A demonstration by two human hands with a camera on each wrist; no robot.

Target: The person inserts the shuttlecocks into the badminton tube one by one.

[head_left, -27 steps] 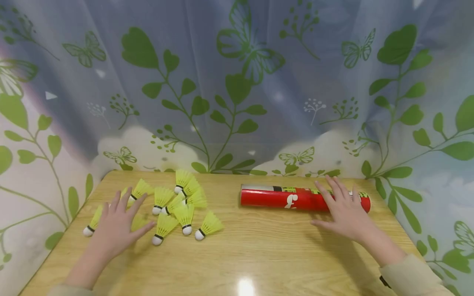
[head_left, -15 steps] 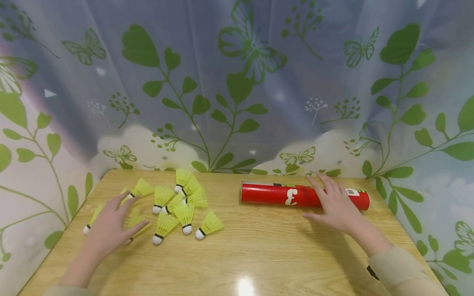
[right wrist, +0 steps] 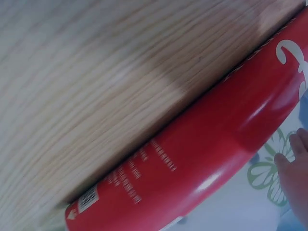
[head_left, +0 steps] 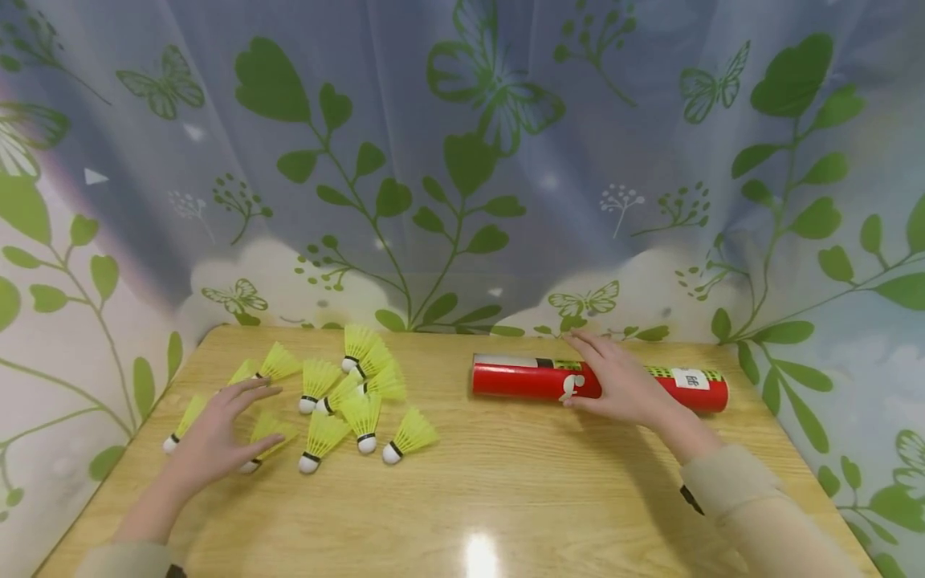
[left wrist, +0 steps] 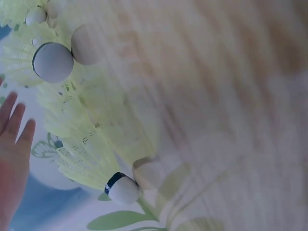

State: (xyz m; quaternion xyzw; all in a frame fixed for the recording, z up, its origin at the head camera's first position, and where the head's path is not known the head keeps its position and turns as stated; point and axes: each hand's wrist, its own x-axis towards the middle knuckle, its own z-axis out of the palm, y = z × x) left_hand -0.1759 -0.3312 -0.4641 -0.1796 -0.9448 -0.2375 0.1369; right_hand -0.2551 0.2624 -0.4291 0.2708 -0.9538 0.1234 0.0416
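Several yellow shuttlecocks (head_left: 359, 417) with white heads lie in a loose group on the left of the table. Over the leftmost ones is my left hand (head_left: 209, 433), fingers spread and slightly bent, partly hiding a shuttlecock (head_left: 275, 432) beside its thumb. The left wrist view shows those fingers (left wrist: 17, 120) apart from the nearest shuttlecock heads (left wrist: 53, 62). On the right lies a red tube (head_left: 516, 381) with a white logo. My right hand (head_left: 625, 385) reaches across its middle, thumb on the near side and fingers past the far side. Whether it touches the tube is unclear.
The wooden table (head_left: 433, 514) carries the shuttlecocks and tube. Behind it and along both sides hangs a curtain (head_left: 405, 160) printed with leaves and butterflies. The tube lies near the table's back edge.
My right hand has slid left along the tube, from its right end toward the middle. The tube has rolled slightly and back. My left hand has turned, its fingers bending more above the shuttlecocks.
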